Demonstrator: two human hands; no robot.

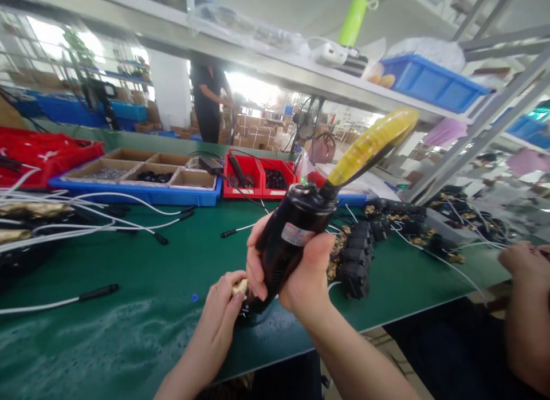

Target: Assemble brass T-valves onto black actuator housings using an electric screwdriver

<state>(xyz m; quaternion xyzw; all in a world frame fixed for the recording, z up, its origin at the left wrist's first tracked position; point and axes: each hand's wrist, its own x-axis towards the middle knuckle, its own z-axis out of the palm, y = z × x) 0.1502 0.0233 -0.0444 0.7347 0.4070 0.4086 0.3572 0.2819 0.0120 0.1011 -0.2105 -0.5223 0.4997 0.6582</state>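
My right hand (296, 268) is wrapped round a black electric screwdriver (286, 234) with a silver label on its body. From its top a yellow-wrapped loop (373, 145) rises to the upper right. The tool is tilted, its lower end pointing down to the left, close to my left hand (221, 305). Between the fingers of that hand I pinch a small brass-coloured part (240, 287), mostly covered. Something dark lies under the tool's tip, too hidden to make out. To the right of the screwdriver, black box-shaped units with brass fittings (356, 259) stand in a row.
White cables with black plugs (98, 291) lie across the green tabletop (154, 268) at left. Behind are a blue tray (180, 198) of sectioned small parts and red bins (243, 191). A shelf (275, 53) crosses above. A co-worker's hand (526, 262) is at far right.
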